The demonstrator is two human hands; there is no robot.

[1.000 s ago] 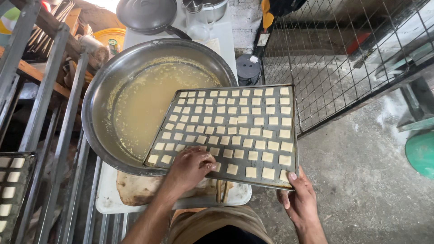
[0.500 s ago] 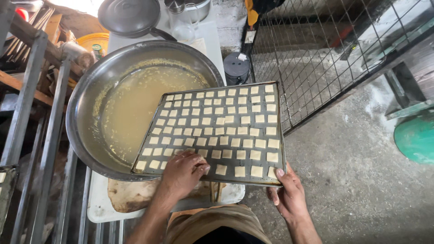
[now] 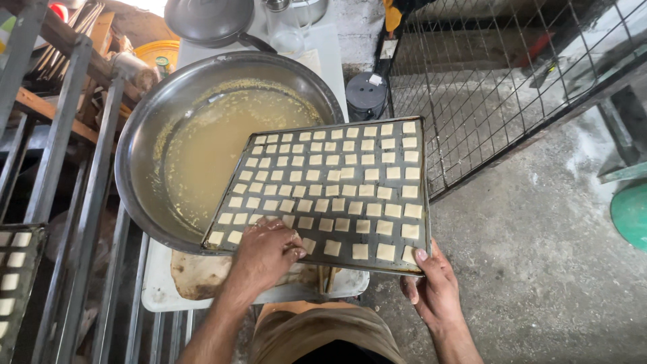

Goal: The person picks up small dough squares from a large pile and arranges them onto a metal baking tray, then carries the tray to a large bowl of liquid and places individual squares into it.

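A dark metal mesh tray (image 3: 423, 202) covered with several rows of small pale square pieces (image 3: 330, 182) is held over a large round metal pan (image 3: 145, 128) of cloudy yellowish liquid. My right hand (image 3: 431, 286) grips the tray's near right corner from below, thumb on the rim. My left hand (image 3: 266, 253) rests palm down on the tray's near left part, fingers over some squares.
A white board (image 3: 158, 293) with a brown flat piece lies under the pan. A metal rack (image 3: 81, 202) stands on the left, with another filled tray (image 3: 13, 276) at its lower edge. A wire grid (image 3: 499, 81) leans at right over concrete floor. A pan lid (image 3: 209, 20) sits behind.
The tray has shifted slightly left and nearer over the pan. My left hand has slid along the tray's near edge; my right hand keeps its hold on the corner.
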